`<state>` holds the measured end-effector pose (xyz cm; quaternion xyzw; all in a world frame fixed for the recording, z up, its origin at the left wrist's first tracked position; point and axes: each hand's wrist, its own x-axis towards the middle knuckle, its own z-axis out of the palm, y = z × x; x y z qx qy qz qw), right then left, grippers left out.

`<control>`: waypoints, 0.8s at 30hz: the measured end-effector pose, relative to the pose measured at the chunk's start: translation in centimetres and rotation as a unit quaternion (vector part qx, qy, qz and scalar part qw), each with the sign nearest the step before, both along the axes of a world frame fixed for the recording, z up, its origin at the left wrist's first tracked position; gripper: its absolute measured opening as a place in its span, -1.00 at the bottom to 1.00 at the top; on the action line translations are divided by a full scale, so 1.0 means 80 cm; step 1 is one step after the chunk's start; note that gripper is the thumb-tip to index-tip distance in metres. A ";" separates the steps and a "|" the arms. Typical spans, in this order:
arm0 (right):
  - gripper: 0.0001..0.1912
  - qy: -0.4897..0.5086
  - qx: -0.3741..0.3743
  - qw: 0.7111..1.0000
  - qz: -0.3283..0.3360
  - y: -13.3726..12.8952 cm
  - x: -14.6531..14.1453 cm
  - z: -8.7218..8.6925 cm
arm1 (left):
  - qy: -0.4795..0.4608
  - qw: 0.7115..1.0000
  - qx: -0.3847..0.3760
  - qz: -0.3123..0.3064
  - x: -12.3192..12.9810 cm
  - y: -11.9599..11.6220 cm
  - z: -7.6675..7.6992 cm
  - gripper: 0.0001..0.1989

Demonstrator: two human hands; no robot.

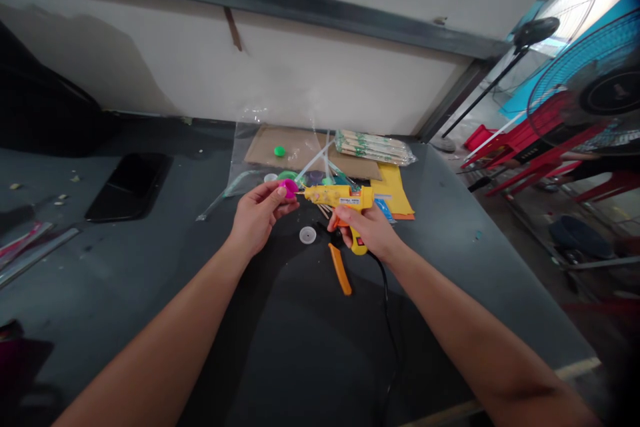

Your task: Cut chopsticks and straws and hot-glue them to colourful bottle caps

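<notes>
Between the thumb and fingers of my left hand [261, 212] is a small pink bottle cap [289, 188]. My right hand [367, 227] grips a yellow hot glue gun [340, 197] by its handle, fingers around the orange trigger. The gun's nozzle points left and meets or nearly meets the cap; I cannot tell if it touches. Below the hands lie a white round disc [307, 235] and a tool with an orange handle [340, 270], its upper end hidden near my right hand. A black cord [386, 293] trails down from the gun.
Behind the hands lie cardboard [260, 147] under a clear plastic bag, a green cap [279, 151], a packet of wooden sticks [375, 147] and yellow sheets [397, 190]. A black phone [129, 187] lies left. A fan [607, 90] and red chairs stand beyond the table's right edge.
</notes>
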<state>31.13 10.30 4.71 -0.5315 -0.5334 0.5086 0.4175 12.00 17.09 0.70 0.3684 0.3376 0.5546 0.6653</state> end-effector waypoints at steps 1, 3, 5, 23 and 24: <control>-0.63 -0.001 0.001 1.000 0.003 0.000 0.001 -0.001 | -0.001 1.000 -0.003 0.000 0.000 0.000 0.001 -0.77; -0.61 0.001 0.005 1.000 0.008 0.000 0.003 -0.003 | -0.004 1.000 -0.006 -0.001 0.000 0.000 0.001 -0.76; -0.61 0.009 0.007 1.000 0.013 0.001 0.005 -0.005 | -0.007 1.000 -0.006 -0.004 -0.001 0.000 0.001 -0.75; -0.62 0.017 0.005 0.999 0.026 -0.001 0.004 0.000 | 0.010 0.998 0.002 -0.056 -0.004 -0.002 0.000 -0.69; -0.62 0.018 0.005 0.999 0.027 -0.001 0.004 0.000 | 0.011 0.998 0.003 -0.059 -0.005 -0.002 -0.001 -0.69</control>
